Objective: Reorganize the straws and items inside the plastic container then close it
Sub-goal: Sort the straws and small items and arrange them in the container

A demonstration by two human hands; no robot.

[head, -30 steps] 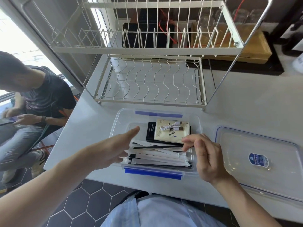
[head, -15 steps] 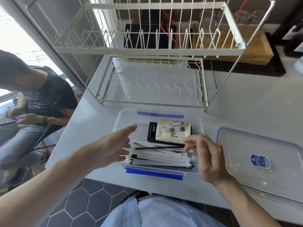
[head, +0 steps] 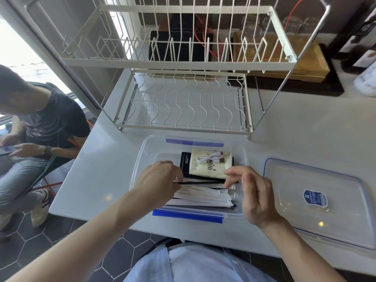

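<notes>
Nearest you, your left hand (head: 160,181) and right hand (head: 251,192) reach over the near rim of the clear plastic container (head: 140,159), which sits on the white counter (head: 101,169) close to its front edge. Your left fingers pinch one end of a thin black straw (head: 200,182); your right fingers pinch its other end, so it spans level between your hands above the pile. Below it, the white paper-wrapped straws (head: 201,197) lie lengthwise in the near half of the container, touching the near wall by the blue clip (head: 187,215). In the far half, a cream packet (head: 209,164) rests on a black box (head: 185,161), with a coiled white cable (head: 209,157) on top; bare floor of the container shows left of them. The lid (head: 317,200) lies flat just right of the container, apart from it, its near corner close to the counter's edge. Bare counter lies to the left of the container. Beyond the far rim, a white wire dish rack (head: 183,106) stands near. At far left, past the counter's side edge, a seated person (head: 40,127) holds a phone.
</notes>
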